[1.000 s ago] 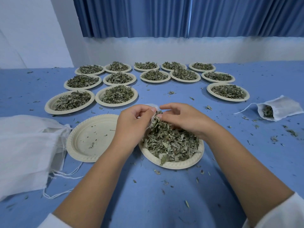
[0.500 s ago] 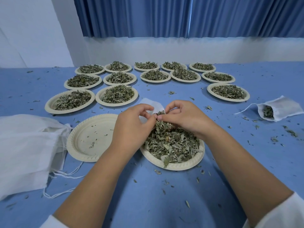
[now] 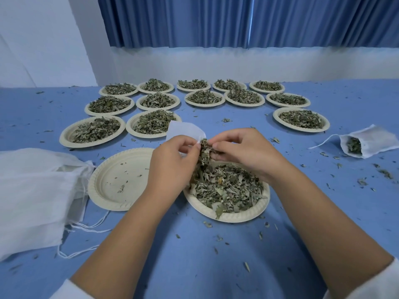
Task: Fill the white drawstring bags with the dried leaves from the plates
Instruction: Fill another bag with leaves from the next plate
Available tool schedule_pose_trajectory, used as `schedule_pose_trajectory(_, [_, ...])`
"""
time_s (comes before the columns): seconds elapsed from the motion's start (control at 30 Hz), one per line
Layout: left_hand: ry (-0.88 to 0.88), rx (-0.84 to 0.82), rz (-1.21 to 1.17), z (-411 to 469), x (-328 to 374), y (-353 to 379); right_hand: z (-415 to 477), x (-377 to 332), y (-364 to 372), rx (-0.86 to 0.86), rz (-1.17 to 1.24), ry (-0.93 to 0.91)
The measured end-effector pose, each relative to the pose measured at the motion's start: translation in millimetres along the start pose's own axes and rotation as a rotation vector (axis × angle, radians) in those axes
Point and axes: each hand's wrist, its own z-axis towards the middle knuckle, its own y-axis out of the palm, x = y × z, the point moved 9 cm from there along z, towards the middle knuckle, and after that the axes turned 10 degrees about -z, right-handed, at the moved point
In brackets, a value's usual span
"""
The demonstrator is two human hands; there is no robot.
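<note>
matt paper plates (image 3: pixel 121 184), thin white cloth bags (image 3: pixel 32 190), dry crinkled leaves (image 3: pixel 226 186), matt blue tabletop (image 3: pixel 194 255)

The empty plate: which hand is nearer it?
Left. The left hand, pinching a white bag, is at the right rim of the empty plate; the right hand, pinching dried leaves, is farther right over the full plate.

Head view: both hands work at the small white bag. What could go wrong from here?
1. The left hand pinches the small white bag at its mouth while the right hand holds dried leaves against it. The opening looks small, so leaves may fall past the near plate onto the littered table.
2. The filled bag at right lies on its side, mouth open, so leaves could spill out.
</note>
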Motion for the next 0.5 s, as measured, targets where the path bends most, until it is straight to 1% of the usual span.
schedule_pose_trajectory(0.1, [-0.060, -0.012, -0.113, 1.3, -4.2, 1.1, -1.6, -0.8, 0.5, -0.027, 0.106, 0.014])
schedule_pose_trajectory(0.17, [-0.067, -0.026, -0.173, 0.4, -2.0, 2.7, -1.2, 2.1, 1.2, -0.020, 0.124, 0.025])
schedule_pose_trajectory(0.3, [-0.054, -0.045, -0.255, -1.2, 4.9, 3.9, 4.5, 7.6, -2.2, 0.055, -0.096, 0.003])
schedule_pose_trajectory(0.33, [-0.057, -0.053, -0.265, -1.5, 5.7, 4.6, 5.5, 9.9, 0.5, 0.031, -0.108, 0.015])
schedule_pose_trajectory(0.43, [-0.074, -0.068, -0.279, -2.1, 6.1, 5.5, 5.5, 16.9, 12.8, -0.098, -0.003, 0.068])
schedule_pose_trajectory(0.5, [-0.071, -0.055, -0.264, -2.4, 6.1, 3.6, 5.5, 16.1, 16.4, -0.132, 0.013, 0.055])
